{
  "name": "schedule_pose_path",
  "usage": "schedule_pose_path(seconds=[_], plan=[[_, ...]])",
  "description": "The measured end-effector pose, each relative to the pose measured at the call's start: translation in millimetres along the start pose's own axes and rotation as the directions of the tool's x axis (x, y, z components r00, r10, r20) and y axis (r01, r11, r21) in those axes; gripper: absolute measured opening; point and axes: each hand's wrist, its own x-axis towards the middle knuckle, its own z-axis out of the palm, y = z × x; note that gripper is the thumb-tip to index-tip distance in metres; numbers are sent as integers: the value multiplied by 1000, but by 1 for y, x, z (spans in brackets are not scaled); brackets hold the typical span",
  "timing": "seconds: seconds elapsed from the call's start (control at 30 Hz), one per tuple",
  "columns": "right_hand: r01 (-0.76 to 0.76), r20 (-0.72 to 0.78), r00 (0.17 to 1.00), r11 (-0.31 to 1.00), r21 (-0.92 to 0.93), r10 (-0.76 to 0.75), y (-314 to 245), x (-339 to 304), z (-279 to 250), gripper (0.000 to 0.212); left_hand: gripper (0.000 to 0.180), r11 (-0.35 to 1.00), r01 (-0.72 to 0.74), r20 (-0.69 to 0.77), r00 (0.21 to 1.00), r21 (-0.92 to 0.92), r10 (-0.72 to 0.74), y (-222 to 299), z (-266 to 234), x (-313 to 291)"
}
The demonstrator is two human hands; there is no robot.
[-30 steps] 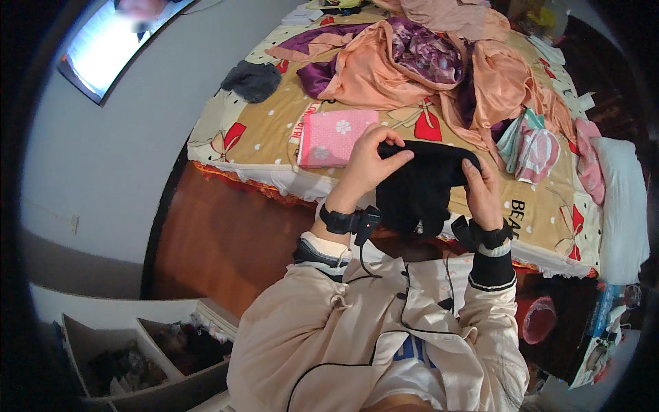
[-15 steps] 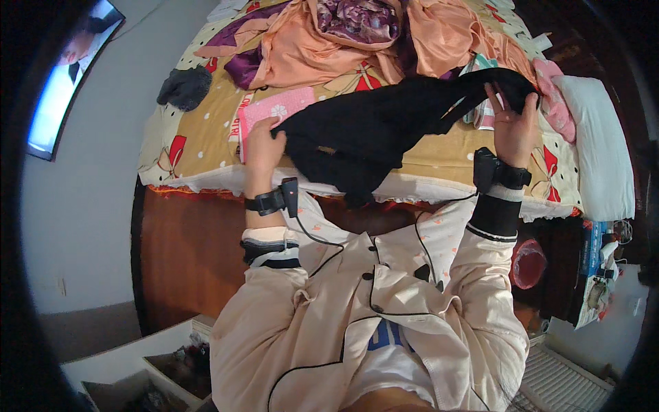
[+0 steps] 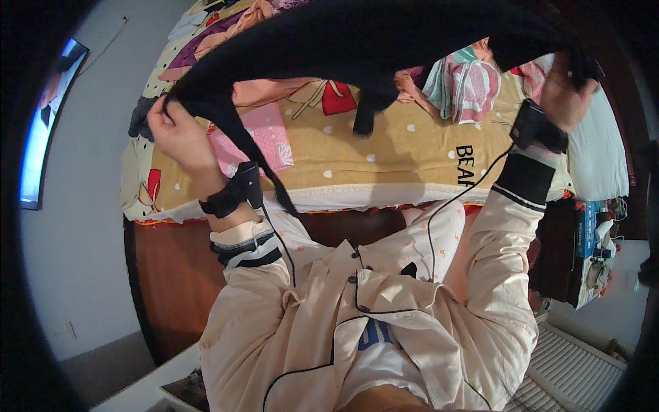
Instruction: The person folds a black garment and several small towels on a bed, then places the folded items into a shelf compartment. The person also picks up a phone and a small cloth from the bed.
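Observation:
A black garment (image 3: 357, 48) stretches between my two hands, lifted above the bed. My left hand (image 3: 180, 134) is closed on one end, and a narrow strip hangs from there toward the bed's near edge. At the far right, my right hand (image 3: 566, 99) grips the other end, with dark fabric covering part of its fingers. A short piece dangles from the garment's middle. I cannot tell which kind of garment it is. Below my left hand lies a flat pink patterned piece (image 3: 274, 141), partly behind the hanging strip.
The bed has a tan patterned cover (image 3: 384, 154). A striped towel (image 3: 473, 89), a white pillow (image 3: 607, 154) and a dark grey cloth (image 3: 139, 117) lie on it, with peach and purple fabric behind. A lit screen (image 3: 51, 130) hangs on the left wall.
Both hands have risen and spread apart, carrying the black garment up and away from the bed. My right hand was open against the fabric and is now closed on it.

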Motion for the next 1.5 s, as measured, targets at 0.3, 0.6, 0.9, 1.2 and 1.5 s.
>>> schedule_pose_path(seconds=[0.3,0.6,0.9,1.2,1.5], plan=[[-468,-44,854,802,371,519,57,-85,-133,34,19,877,396,167,917,-271,-363,-25,-5,-48],[-879,-439,320,436,194,840,156,-223,-229,34,14,887,329,622,632,324,-462,-44,-18,-101],[-392,-144,818,357,-848,557,137,-239,-56,26,13,900,278,616,658,335,-433,-46,-12,-110],[-54,180,503,238,-970,846,132,-299,64,64,12,620,784,581,487,38,-652,-49,-15,-104],[-317,263,426,415,-853,866,119,-288,70,46,8,903,428,292,868,-33,-401,-34,-1,-91]])
